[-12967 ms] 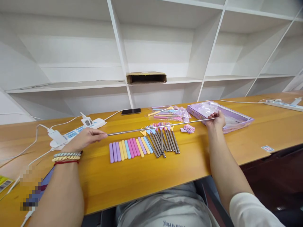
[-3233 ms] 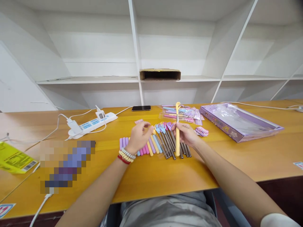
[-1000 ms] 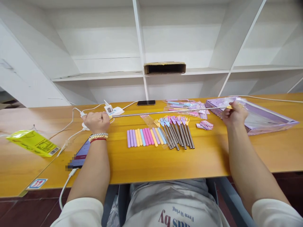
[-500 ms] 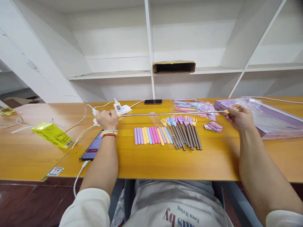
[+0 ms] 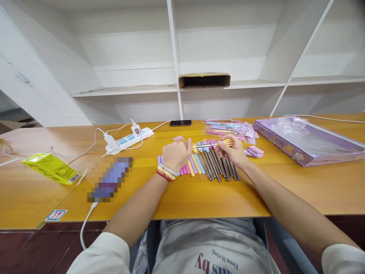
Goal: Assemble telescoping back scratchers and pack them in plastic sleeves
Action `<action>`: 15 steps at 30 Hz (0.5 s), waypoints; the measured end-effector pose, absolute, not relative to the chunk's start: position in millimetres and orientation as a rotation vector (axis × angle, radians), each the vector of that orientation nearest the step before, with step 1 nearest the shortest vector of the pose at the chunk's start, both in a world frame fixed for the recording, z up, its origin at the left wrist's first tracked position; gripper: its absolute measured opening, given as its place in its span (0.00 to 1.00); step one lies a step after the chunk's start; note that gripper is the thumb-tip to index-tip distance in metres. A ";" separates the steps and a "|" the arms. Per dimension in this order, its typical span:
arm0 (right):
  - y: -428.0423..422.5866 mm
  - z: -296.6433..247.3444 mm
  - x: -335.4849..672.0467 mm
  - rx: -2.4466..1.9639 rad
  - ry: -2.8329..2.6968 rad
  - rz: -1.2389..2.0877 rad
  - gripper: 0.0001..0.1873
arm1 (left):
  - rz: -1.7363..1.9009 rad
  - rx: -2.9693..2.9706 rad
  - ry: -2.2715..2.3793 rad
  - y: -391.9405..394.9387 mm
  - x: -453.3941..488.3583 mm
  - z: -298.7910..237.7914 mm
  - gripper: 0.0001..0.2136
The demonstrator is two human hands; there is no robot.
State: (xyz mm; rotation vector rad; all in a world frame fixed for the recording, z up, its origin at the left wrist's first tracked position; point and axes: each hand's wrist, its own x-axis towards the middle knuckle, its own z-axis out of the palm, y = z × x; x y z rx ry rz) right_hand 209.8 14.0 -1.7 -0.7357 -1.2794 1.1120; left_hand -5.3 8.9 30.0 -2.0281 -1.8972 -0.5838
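Between my two hands is a telescopic back scratcher (image 5: 205,145) with a short metal rod and a yellow claw head. My left hand (image 5: 177,155) is closed around its handle end, the thumb pointing up. The fingers of my right hand (image 5: 232,151) pinch it near the claw. Below them on the table lies a row of back scratcher heads with metal rods (image 5: 219,163), their claws partly covered by the held one. Purple, pink, yellow and blue handles (image 5: 192,167) lie side by side at the left, some hidden behind my left hand.
Bagged back scratchers (image 5: 221,127) and small pink cards (image 5: 254,151) lie behind and to the right. A purple box (image 5: 302,158) stands farther right. At left are a power strip (image 5: 129,140), a charging phone (image 5: 112,179) and a yellow carton (image 5: 51,167). A black phone (image 5: 180,123) lies at the back.
My hands have come together from far apart, and the long extended rod has been pushed in to a short length. Both hands now hold it above the row of parts.
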 end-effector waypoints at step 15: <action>38.3 15.9 265.6 -0.797 -1.023 0.829 0.12 | -0.777 -1.806 -1.783 57.5 -84.5 28.7 0.24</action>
